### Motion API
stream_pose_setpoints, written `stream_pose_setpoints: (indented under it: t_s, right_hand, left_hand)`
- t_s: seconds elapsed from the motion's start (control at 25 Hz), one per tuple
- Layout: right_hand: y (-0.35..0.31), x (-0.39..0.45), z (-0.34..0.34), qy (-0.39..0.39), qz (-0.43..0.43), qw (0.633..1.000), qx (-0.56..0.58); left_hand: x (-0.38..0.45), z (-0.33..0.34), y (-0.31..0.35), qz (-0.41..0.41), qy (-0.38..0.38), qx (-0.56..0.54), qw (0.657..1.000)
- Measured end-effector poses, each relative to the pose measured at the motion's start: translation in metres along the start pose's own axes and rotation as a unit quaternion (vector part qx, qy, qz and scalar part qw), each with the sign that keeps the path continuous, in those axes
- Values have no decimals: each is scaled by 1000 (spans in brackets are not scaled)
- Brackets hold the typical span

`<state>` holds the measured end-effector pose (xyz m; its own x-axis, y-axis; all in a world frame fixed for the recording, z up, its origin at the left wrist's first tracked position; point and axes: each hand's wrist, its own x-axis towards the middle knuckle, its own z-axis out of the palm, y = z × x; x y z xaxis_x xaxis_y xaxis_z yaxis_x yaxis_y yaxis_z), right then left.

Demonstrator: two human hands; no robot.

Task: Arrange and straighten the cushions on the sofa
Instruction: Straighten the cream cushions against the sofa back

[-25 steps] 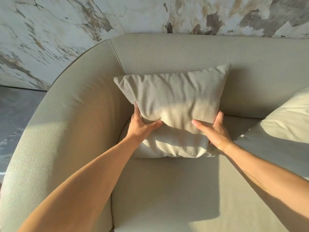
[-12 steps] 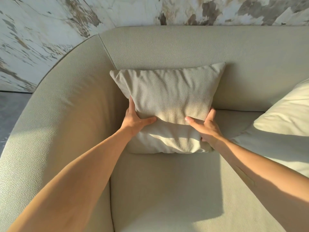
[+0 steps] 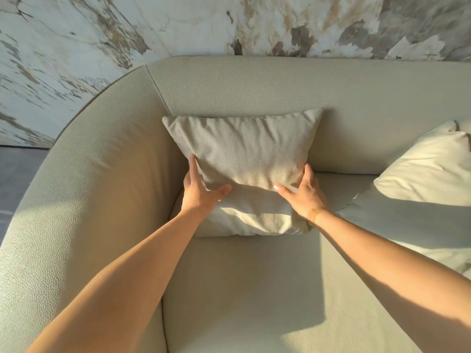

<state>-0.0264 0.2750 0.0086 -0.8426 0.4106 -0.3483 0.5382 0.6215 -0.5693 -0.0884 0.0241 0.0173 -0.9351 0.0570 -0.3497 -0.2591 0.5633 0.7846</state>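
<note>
No readable text, labels or signs anywhere.

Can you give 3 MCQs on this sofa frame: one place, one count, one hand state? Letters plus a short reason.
1. Where does the held cushion stand?
A. flat on the floor
B. on the seat, leaning on the sofa backrest, near the curved corner
C. on top of the armrest

2. How many cushions show?
A. one
B. two
C. four

3. How do the hands hold it?
A. left hand and right hand grip opposite side edges, thumbs on the front
B. only the right hand touches it
C. both lie on the seat, clear of it

Key: 1 B, its top edge rests against the backrest. 2 B, a second cushion lies at the right edge. 3 A, fingers wrap each side, thumbs press the front face.
</note>
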Motion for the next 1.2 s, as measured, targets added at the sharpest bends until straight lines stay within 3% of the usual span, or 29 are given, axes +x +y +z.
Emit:
stream_pose_setpoints:
  t_s: [0.12, 0.32, 0.6, 0.76, 0.96, 1.2]
  right_hand:
    - [-11, -21, -33, 18, -62, 998, -28]
    - [-21, -78, -108, 67, -117, 970, -202]
    - [7, -175, -212, 133, -46, 960, -242]
    - [40, -213, -261, 137, -19, 960, -244]
    - [96, -223, -317, 155, -22, 957, -244]
    - [179, -204, -387, 126, -66, 956, -256]
  left_hand:
    - [-24, -7, 19, 38, 12, 16, 999]
    - [-67, -19, 76, 102, -21, 58, 993]
    - [-135, -17, 162, 211, -65, 200, 955]
    - [-172, 5, 202, 265, -66, 221, 936]
    - [-207, 52, 241, 269, -56, 229, 934]
    - [-259, 147, 270, 205, -38, 226, 951]
